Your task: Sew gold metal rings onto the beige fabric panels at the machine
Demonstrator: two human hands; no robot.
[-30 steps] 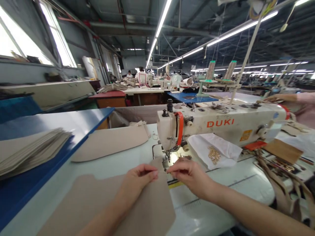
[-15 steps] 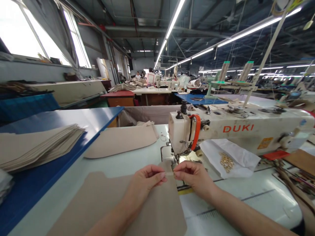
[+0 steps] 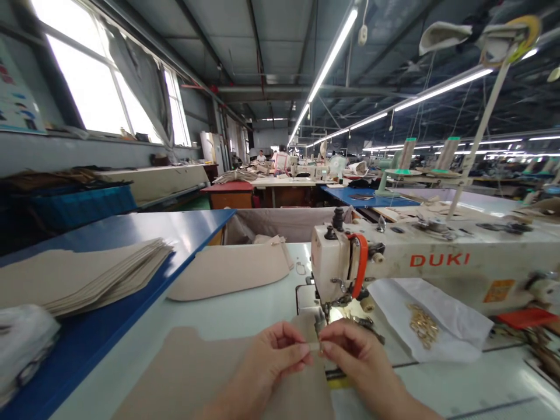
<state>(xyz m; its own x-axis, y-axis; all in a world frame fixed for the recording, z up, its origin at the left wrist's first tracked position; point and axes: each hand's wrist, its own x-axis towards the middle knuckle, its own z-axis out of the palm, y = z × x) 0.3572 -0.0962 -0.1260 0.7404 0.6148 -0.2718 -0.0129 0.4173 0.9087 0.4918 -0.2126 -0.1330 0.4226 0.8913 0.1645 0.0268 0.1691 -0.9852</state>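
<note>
At far left, a crumpled plastic bag sits on the blue bench; its contents cannot be made out. Beside it lies a stack of beige panels, long axis sideways, the layered edges fanned toward the right. On the pale bench, a loose beige panel also lies lengthwise from left to right, its left end tapering and slightly nearer the viewer.

The work panel lies flat in front, running out of view at the bottom; its narrow upper-right end points away, toward the needle area of the sewing machine. Over its right edge, the left hand has a pinched grip on a small pale strip, whose long axis runs crosswise, nearly level. The right hand pinches at the strip's right end, its grip narrow, fingertips together.

Farther right, under the machine's arm, an opened white wrapper holds a loose heap of small gold-coloured metal pieces.
</note>
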